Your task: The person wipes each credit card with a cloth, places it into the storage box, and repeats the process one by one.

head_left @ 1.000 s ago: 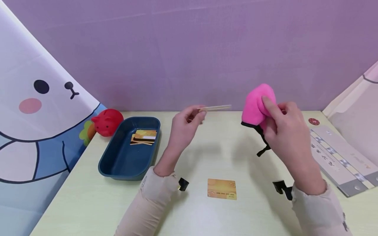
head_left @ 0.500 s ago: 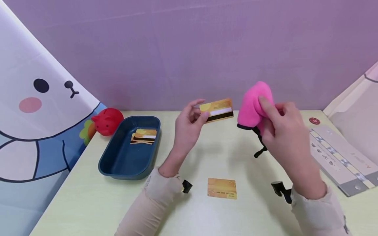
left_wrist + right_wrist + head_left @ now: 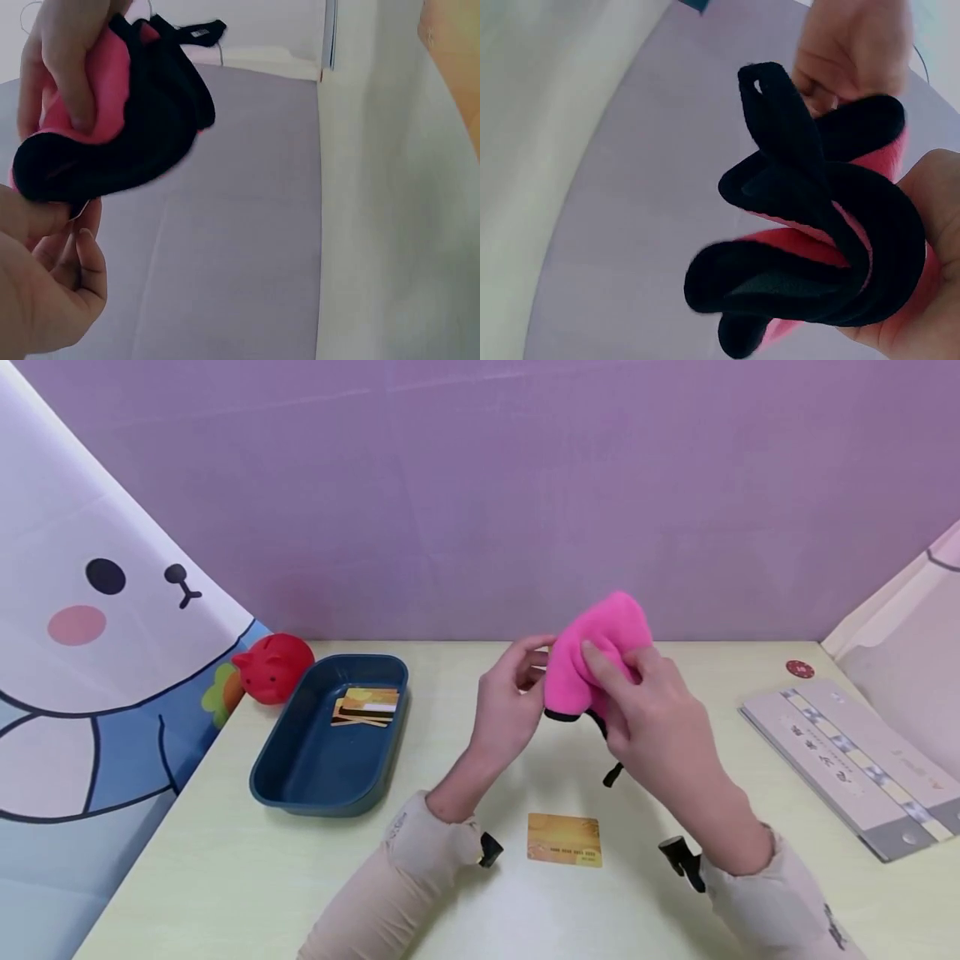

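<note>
My right hand (image 3: 660, 718) grips a bunched pink fleece cloth (image 3: 600, 635) with black edging, above the table. A black strap with a slit in its end (image 3: 769, 97) hangs from it. Close at the cloth's left side, my left hand (image 3: 510, 697) pinches a bank card between thumb and fingers. Only a thin edge of that card (image 3: 79, 211) shows in the left wrist view; the cloth overlaps the rest. Under the hands, another gold bank card (image 3: 564, 840) lies flat on the table (image 3: 225, 877).
A dark blue tray (image 3: 281, 777) holding several gold cards (image 3: 367, 702) stands on the left. Behind it sits a red piggy bank (image 3: 273, 668). At the right lie a grey folder-like object (image 3: 862, 760) and a red poker chip (image 3: 800, 669).
The left hand has turned its card so its striped face showed, then moved right until cloth covered it. The right hand has brought the pink cloth left to meet it.
</note>
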Motion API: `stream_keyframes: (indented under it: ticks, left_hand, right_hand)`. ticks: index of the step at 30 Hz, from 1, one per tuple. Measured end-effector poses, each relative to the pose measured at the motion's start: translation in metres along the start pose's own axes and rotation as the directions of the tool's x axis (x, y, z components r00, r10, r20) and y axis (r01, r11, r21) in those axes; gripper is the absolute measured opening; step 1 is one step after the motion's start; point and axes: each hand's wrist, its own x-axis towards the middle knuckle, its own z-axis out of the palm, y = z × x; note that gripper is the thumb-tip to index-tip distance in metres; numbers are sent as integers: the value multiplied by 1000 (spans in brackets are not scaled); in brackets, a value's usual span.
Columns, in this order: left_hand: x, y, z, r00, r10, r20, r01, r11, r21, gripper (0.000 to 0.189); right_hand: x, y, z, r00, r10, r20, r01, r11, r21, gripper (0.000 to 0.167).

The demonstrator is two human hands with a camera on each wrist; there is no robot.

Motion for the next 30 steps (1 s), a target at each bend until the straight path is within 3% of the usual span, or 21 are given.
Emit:
stream_keyframes:
  ticks: [5,11,15,18,24,30]
  left_hand:
    - [1,2,-2,1000,-17,22,17,1000,-11,34]
    - [4,7,-10,995,-52,86,54,998,-15,34]
    - [7,10,-18,994,-47,98,47,999,2,32]
    - [9,9,-24,997,-32,77,31,999,22,31]
    - [13,7,-37,1000,-27,9,27,999,-34,32]
    - [14,6,-41,999,-44,-27,43,998,-36,35]
  right_hand:
    - [-2,-1,4,999,5,37,-5,1000,2,50]
    - [-1,4,1,996,56,69,-55,998,-12,51]
    - [1,15,-4,993,98,69,-96,995,-35,54]
    - [2,24,-7,989,138,51,-136,990,-45,55]
    - [2,40,-13,980,200,10,-200,979,-50,53]
    - [4,41,-19,979,200,-38,-202,978,-59,49]
